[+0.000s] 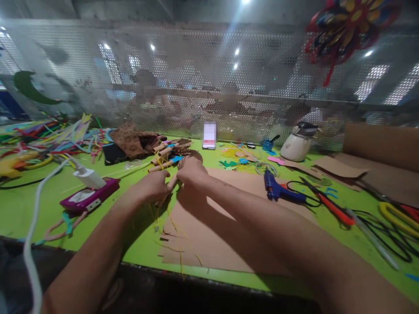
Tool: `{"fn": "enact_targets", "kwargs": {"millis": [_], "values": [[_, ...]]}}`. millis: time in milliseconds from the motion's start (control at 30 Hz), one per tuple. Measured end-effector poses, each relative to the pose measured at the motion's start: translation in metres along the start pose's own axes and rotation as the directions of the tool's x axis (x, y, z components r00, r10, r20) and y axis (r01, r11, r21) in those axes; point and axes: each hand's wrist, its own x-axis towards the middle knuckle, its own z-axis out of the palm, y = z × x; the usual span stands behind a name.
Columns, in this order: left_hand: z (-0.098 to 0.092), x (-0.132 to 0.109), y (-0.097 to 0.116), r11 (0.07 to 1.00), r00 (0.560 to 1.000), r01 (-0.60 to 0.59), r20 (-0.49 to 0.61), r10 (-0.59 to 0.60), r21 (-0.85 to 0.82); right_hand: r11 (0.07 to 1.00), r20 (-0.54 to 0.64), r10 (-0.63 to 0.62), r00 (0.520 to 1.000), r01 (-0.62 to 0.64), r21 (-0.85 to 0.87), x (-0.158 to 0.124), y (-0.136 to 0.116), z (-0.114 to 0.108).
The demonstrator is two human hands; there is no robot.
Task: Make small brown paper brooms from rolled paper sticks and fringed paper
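Observation:
My left hand (156, 185) and my right hand (191, 171) come close together over the left edge of a brown cardboard sheet (235, 235). Between them is a small rolled cardboard tube (172, 184), its lower end slanting toward me. The fingers of both hands are curled closed around it, though their tips are partly hidden. Yellow strings (175, 224) trail from beneath the hands onto the sheet. Just beyond lies a bunch of similar cardboard rolls (160, 161) with yellow string and blue scraps. A ridged brown piece (195, 154) shows behind my right hand.
A purple power strip (90, 196) with a white plug and cable lies left. To the right are a blue glue gun (278, 187), orange-handled scissors (334, 207) and black cords. A phone (209, 135) stands at the back; a white jug (296, 146) is behind the glue gun.

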Motion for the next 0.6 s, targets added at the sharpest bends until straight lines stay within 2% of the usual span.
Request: {"fn": "enact_targets", "kwargs": {"millis": [167,400,500,600], "values": [[-0.006,-0.005,-0.001,0.999,1.000,0.009,-0.001,-0.009,-0.033,0.995,0.062,0.046,0.997,-0.041,-0.088,0.000,0.003,0.007],[0.010,-0.006,0.002,0.999,0.999,-0.029,-0.025,0.028,-0.034,0.987,0.195,0.018,0.981,0.014,-0.160,0.000,0.009,0.019],[0.014,-0.007,0.003,0.999,0.999,-0.039,-0.026,0.039,-0.013,0.983,0.235,-0.035,0.971,0.077,-0.168,-0.001,0.012,0.013],[0.012,-0.010,0.006,1.000,0.999,-0.029,-0.023,0.029,0.001,0.977,0.210,-0.130,0.969,0.161,-0.140,-0.008,0.016,-0.007]]}}
